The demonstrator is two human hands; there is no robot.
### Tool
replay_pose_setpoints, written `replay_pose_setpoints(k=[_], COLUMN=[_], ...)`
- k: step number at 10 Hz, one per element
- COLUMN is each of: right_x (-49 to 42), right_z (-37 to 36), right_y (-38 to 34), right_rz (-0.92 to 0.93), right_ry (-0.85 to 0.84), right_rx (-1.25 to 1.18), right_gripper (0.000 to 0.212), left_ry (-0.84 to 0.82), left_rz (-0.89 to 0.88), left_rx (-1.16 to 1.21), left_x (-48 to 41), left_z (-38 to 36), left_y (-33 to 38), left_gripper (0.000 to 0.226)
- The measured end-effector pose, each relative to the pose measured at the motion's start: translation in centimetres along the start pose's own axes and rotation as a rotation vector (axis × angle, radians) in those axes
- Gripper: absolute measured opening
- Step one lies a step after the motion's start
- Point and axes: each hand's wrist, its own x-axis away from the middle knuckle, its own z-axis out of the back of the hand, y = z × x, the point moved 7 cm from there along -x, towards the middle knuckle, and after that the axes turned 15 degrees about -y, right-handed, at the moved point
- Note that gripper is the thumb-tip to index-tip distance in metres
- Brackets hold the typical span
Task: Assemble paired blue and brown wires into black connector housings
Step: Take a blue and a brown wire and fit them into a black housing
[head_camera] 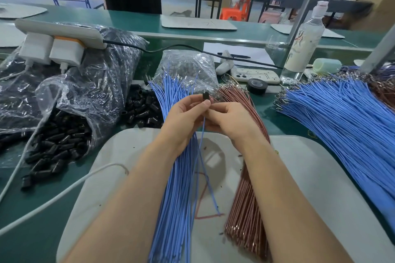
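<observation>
Left of frame: loose black housings [55, 149] spill from a bag [85, 92] on the worktop [32, 241]. Centre: my left hand [186, 117] pinches one black connector housing [206, 97], with a single blue wire [202, 145] hanging below it. My right hand [228, 117] pinches that wire, above the brown wire bundle [245, 198].

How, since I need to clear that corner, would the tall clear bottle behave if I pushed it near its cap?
The bottle stands upright, tall against a narrow base, so a high push would probably tip it. It looks like thin clear plastic, so likely light; how full it is I cannot tell. Its round body would likely roll once down.
</observation>
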Motion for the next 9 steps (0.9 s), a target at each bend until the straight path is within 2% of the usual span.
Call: replay_pose_setpoints(k=[1, 2, 6, 9], right_x=[-0.13, -0.16, -0.15, -0.39], right_z=[-0.12, -0.04, 0.01, 0.34], right_y=[0.31, 0.25, 0.12, 0.38], right_rz=[-0.013, 0.0, 0.008, -0.006], right_ry=[-0.024, -0.003, -0.005, 0.012], right_rx=[-0.118, -0.051, 0.089, 0.07], right_gripper=[0.029, 0.031, 0.033, 0.024], left_ry=[-0.006, -0.044, 0.017, 0.006], left_rz=[-0.019, 0.003, -0.002, -0.033], left_rx=[-0.021, -0.002, -0.095, -0.084], left_x=[-0.27, -0.32, -0.26, -0.16], left_z=[0.56, 0.42, 0.8, 0.5], left_y=[-0.17, -0.36, -0.32, -0.06], left_gripper=[0.018, 0.019, 0.019, 0.019])
